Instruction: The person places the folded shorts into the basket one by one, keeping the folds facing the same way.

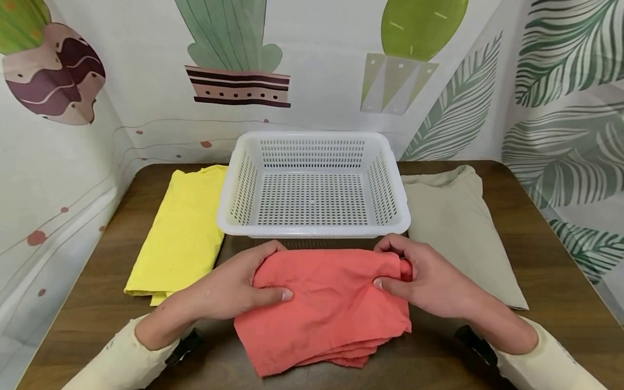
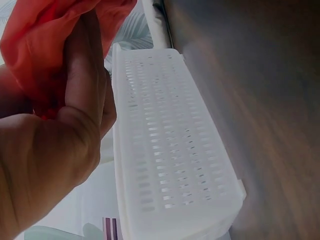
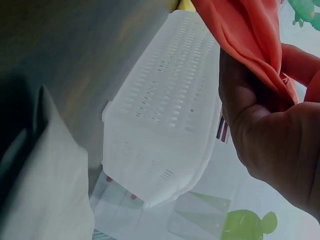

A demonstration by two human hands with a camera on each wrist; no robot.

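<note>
A folded coral-red cloth (image 1: 326, 309), perhaps a garment, is held up in front of the basket by both hands. At its left edge the left hand (image 1: 234, 287) pinches it, thumb on the near face and the other fingers behind. My right hand (image 1: 429, 276) grips the upper right corner the same way, where a fold bunches beside the thumb. In the left wrist view red fabric (image 2: 35, 45) hangs between thumb and fingers; the right wrist view shows the fabric (image 3: 250, 35) pinched likewise. The fingertips behind the cloth are mostly hidden.
A white perforated plastic basket (image 1: 312, 230) stands at the back centre of the brown wooden table (image 1: 541, 336), nothing visible inside. Folded yellow cloth (image 1: 182, 233) lies to its left, folded grey-beige cloth (image 1: 453, 233) to its right. A patterned curtain (image 1: 322, 65) hangs behind the table.
</note>
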